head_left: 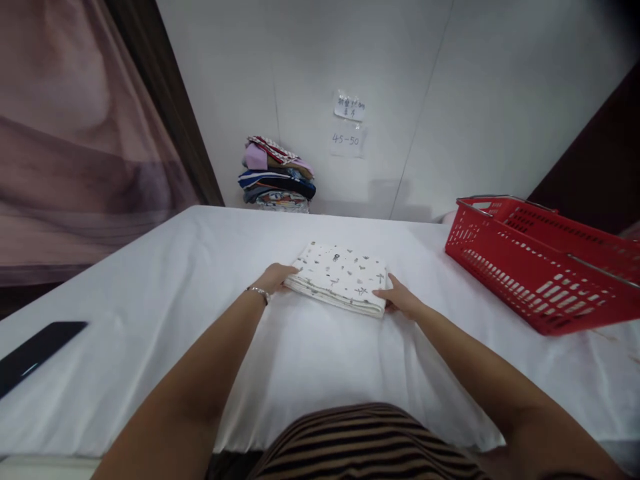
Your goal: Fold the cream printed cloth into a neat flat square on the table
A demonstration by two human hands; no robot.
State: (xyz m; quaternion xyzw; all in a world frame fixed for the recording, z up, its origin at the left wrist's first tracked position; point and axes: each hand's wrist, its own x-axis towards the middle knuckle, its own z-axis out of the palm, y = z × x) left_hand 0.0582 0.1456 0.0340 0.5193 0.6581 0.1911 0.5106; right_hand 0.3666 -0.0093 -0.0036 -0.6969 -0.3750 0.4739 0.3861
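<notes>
A white cloth with a small dark print, folded into a flat, layered rectangle, lies at the middle of the white-covered table. At its left edge, my left hand grips the folded layers, thumb on top and fingers underneath. A bracelet circles that wrist. My right hand pinches the near right corner in the same way. The fingers below the cloth are partly hidden on both sides.
To the right stands a red plastic basket with metal handles. A pile of folded clothes sits at the back against the wall. A dark flat device lies at the left. Paper notes hang on the wall.
</notes>
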